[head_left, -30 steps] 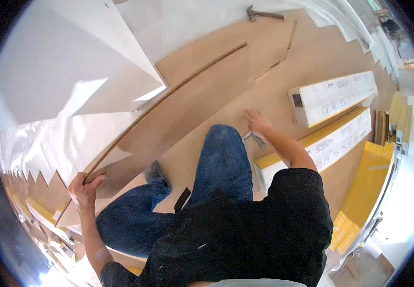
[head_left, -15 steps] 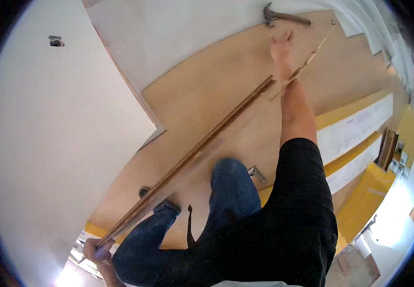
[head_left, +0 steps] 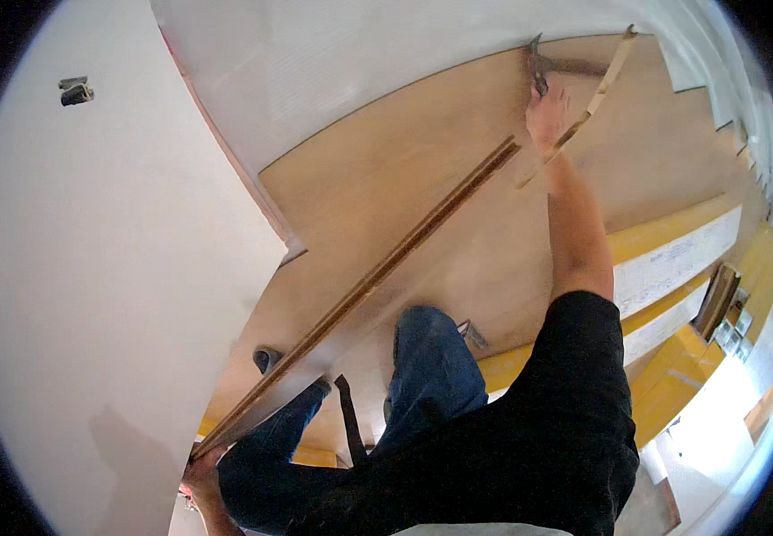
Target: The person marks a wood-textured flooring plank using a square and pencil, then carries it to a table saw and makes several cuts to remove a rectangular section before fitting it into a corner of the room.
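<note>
Running diagonally across the view is a long floor plank (head_left: 404,243), its narrow brown grooved edge turned up. At its near end, lower left, my left hand (head_left: 204,472) is closed round it; some of those fingers are hidden. My right arm stretches far forward, and my right hand (head_left: 548,114) is closed on the head of a hammer (head_left: 538,70). The hammer's handle points right and is blurred. A thin pale strip (head_left: 602,87) with dark patches lies just right of that hand. The far end of the plank stops short of my right wrist.
Laid wooden flooring (head_left: 386,134) borders a grey-white underlay sheet (head_left: 333,54). A white wall (head_left: 118,250) with a socket opening (head_left: 75,92) rises at left. Yellow-and-white long boxes (head_left: 681,241) lie at right. A small metal tool (head_left: 473,334) rests beside my knee.
My right hand has come onto the hammer, closed on its head, and the hammer has shifted a little toward me. My left hand keeps its hold on the plank.
</note>
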`<state>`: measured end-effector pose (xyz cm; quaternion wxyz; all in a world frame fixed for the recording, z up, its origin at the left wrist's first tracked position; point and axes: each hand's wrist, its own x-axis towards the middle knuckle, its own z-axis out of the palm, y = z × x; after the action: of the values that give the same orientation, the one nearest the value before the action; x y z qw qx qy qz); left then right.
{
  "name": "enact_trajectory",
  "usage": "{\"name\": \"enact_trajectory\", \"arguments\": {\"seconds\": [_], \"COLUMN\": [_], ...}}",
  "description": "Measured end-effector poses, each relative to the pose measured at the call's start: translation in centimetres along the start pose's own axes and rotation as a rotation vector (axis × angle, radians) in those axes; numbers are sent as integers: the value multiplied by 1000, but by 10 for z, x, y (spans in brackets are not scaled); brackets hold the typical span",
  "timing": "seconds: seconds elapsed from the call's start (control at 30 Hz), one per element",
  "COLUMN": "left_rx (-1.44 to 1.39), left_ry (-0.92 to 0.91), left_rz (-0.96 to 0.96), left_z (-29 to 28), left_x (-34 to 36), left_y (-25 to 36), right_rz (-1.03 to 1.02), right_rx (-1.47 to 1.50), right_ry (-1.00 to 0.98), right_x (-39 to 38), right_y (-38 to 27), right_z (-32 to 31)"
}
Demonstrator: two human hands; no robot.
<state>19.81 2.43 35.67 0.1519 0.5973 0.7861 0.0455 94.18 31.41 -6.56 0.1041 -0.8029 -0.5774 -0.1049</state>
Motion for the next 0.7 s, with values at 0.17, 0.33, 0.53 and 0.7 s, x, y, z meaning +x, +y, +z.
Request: {"name": "enact_trajectory", "arguments": {"seconds": [0.17, 0.33, 0.53, 0.7], "left_rx": [-50, -161, -287, 96], "left_ry": [-50, -140, -157, -89], "left_rz": [12, -87, -158, 122], "left_z": [12, 21, 32, 30], "left_x": [-9, 4, -6, -15], "left_y": [-29, -14, -34, -48], "right_rz": [-3, 73, -346, -568], "right_rx": [235, 80, 201, 220], "right_ry": [-146, -571, -277, -328], "right_x": [-133, -239, -80, -21], "right_y": [21, 6, -106, -165], "right_z": [-64, -109, -63, -4]}}
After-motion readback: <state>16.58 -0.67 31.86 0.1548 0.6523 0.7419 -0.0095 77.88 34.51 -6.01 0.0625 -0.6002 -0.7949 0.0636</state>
